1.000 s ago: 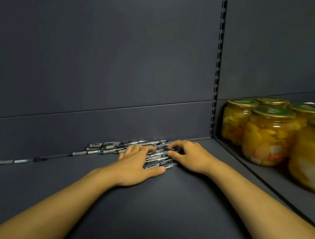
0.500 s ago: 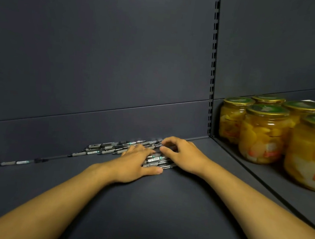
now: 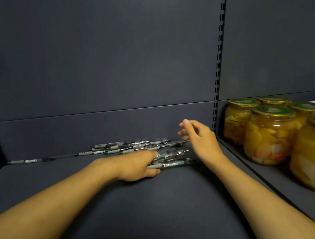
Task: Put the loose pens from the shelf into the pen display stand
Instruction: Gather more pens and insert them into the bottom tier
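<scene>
Dark grey metal shelf (image 3: 144, 213) lies under both your bare forearms, and the loose pens (image 3: 140, 149) sit in a heap at its back edge, against the rear panel (image 3: 101, 57). Your left hand (image 3: 137, 165) rests palm down on the near side of that heap, fingers reaching into the pens and thumb beside a grey-barrelled one; whether the fingers have closed on any pen I cannot tell, since the hand covers them. Your right hand (image 3: 198, 140) is lifted clear above the right end of the heap, fingers loosely spread and holding nothing (it is a little blurred). One stray pen (image 3: 31, 160) lies apart to the left, along the foot of the rear panel. Jars of yellow fruit (image 3: 269, 135) with green-and-gold lids stand on the neighbouring shelf to your right, past the slotted upright (image 3: 218, 67).
</scene>
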Available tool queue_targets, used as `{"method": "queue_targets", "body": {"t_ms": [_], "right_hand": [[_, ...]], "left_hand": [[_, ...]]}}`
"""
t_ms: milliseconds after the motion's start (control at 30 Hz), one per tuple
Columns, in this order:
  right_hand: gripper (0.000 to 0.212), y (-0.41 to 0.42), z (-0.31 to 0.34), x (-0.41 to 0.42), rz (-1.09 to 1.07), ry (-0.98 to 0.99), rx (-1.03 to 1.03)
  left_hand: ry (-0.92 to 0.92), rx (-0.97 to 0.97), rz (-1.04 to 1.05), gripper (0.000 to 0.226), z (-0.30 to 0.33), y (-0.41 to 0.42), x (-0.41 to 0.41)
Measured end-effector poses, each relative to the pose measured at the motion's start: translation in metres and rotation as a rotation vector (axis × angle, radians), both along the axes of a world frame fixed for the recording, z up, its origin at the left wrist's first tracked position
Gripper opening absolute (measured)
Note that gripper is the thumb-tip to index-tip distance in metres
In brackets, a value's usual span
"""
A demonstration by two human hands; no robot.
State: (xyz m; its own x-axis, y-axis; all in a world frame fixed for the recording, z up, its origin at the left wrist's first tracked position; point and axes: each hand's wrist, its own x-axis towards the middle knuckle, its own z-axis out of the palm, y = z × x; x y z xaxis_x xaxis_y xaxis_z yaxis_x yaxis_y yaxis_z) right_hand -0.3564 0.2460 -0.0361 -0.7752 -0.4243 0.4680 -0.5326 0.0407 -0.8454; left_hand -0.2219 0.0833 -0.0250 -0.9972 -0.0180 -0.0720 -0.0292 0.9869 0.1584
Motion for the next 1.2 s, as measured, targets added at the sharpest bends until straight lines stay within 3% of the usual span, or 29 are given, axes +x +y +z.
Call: {"method": "queue_targets", "body": {"t_ms": [133,233,333,433,567,667,733,800,933,1000,1100,1200], "right_hand": [[0.02,-0.001,-0.003,0.0,0.053,0.002,0.047],[0.01,-0.006,-0.004,0.014,0.201,0.006,0.026],[0.032,-0.011,0.007,0.045,0.435,-0.066,-0.023],[0.062,-0.033,0.02,0.072,0.517,-0.038,0.096],[0.067,-0.073,0.03,0.094,0.446,-0.033,0.011],[0.048,-0.084,0.033,0.103,0.327,0.063,0.033],[0.037,-0.086,0.028,0.108,0.28,0.117,0.072],[0.029,-0.091,0.021,0.11,0.256,0.12,0.033],[0.022,-0.095,0.016,0.109,0.229,0.076,-0.048],[0.022,-0.093,0.015,0.111,0.235,0.093,-0.032],[0.022,-0.09,0.013,0.113,0.225,0.123,-0.011],[0.025,-0.089,0.012,0.111,0.22,0.133,0.014]], "left_hand": [[0.212,0.127,-0.03,0.017,-0.001,-0.01,0.025],[0.469,0.578,0.062,0.009,0.0,-0.013,0.04],[0.678,0.947,0.145,0.006,-0.001,-0.004,0.044],[0.806,1.12,0.189,0.009,-0.005,0.004,0.041],[0.932,1.106,0.216,0.016,-0.016,0.003,0.034],[1.023,1.011,0.217,0.019,-0.021,0.001,0.024],[1.093,0.837,0.252,0.024,-0.026,-0.008,0.02],[1.027,0.807,0.207,0.022,-0.035,-0.011,0.02],[0.935,0.848,0.224,0.048,-0.041,-0.009,0.026],[0.921,0.891,0.222,0.041,-0.041,-0.007,0.022],[0.977,1.133,0.256,0.022,-0.038,-0.003,0.018],[1.004,1.04,0.273,0.021,-0.038,0.001,0.019]]}}
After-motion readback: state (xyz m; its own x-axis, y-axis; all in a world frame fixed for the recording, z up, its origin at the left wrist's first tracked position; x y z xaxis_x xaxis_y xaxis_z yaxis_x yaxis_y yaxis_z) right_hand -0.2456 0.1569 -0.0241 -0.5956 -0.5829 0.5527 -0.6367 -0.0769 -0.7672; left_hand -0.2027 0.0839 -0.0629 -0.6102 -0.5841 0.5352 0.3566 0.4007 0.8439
